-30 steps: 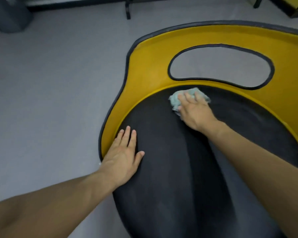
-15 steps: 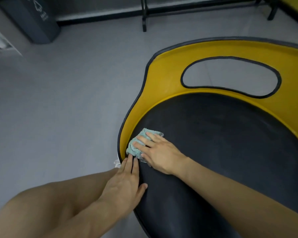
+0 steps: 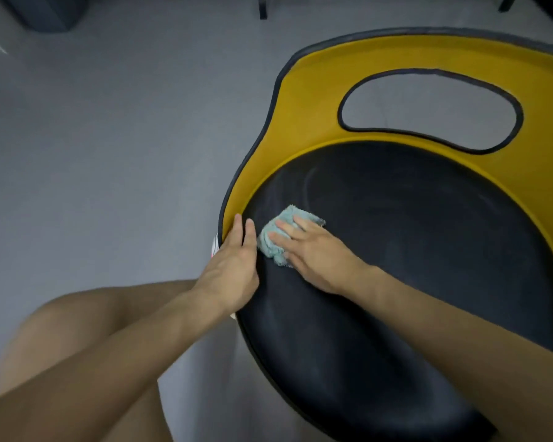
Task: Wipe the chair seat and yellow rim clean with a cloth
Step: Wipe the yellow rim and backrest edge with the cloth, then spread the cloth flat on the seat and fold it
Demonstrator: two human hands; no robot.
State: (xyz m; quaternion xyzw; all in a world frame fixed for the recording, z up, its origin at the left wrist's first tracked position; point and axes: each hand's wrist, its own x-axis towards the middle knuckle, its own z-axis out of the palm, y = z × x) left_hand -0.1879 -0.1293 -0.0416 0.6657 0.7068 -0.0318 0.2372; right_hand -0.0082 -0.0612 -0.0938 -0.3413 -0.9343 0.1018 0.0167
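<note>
The right hand (image 3: 313, 253) covers much of the cloth (image 3: 288, 216); only its far and left edges show. The chair seat (image 3: 412, 250) and yellow rim (image 3: 316, 106) run off the right edge. Beside the left hand (image 3: 233, 269), a small white scrap (image 3: 215, 245) is too hidden to identify. At far left, a dark bin (image 3: 48, 11) is cropped.

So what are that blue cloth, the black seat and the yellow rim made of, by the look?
Cloth: likely terry or microfibre, its edge is fuzzy and looped. Black seat: matte and faintly streaked, perhaps rubbery plastic or vinyl; unclear which. Yellow rim: smooth, matte, probably moulded plastic, edged with dark trim.
</note>
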